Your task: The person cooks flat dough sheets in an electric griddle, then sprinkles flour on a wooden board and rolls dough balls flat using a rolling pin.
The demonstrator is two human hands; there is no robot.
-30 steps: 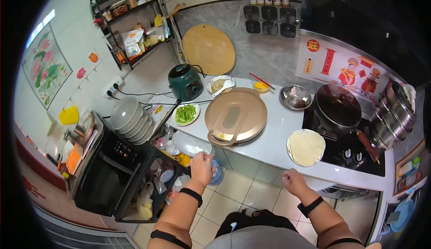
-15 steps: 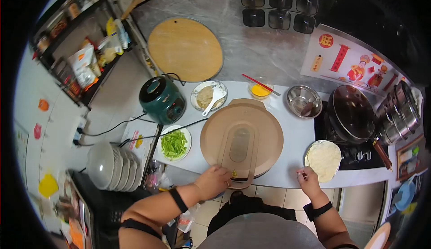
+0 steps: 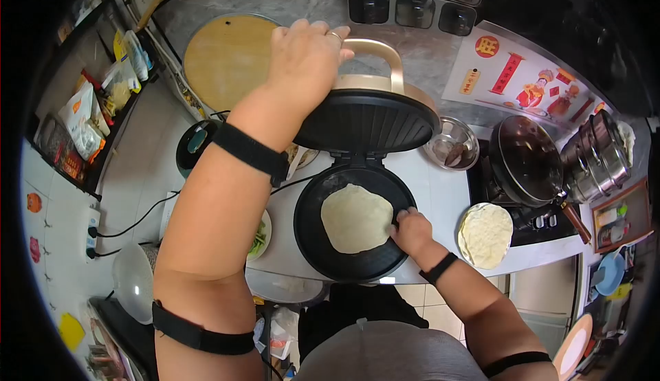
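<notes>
The electric griddle [image 3: 311,247] stands open in front of me, its ribbed black lid [image 3: 375,121] tilted up on the rear hinge. My left hand [image 3: 307,58] is closed on the left part of the lid handle [image 3: 386,54]. A pale round flatbread [image 3: 354,221] lies on the black lower plate. At its right edge is my right hand [image 3: 412,231], fingers pinched together on the edge; the fingertips are partly hidden. Further right, a pile of pale flatbreads [image 3: 485,235] sits at the counter's edge.
A steel bowl [image 3: 452,144] stands behind, near a dark wok [image 3: 528,160] on the stove [image 3: 505,223]. My left arm partly covers a plate of chopped greens [image 3: 260,239] and a green cooker [image 3: 196,144]. A round wooden board [image 3: 227,65] leans at the back wall.
My left hand has raised the griddle lid up and back, uncovering the flatbread inside. My right hand has moved left from beside the flatbread pile to the griddle's flatbread.
</notes>
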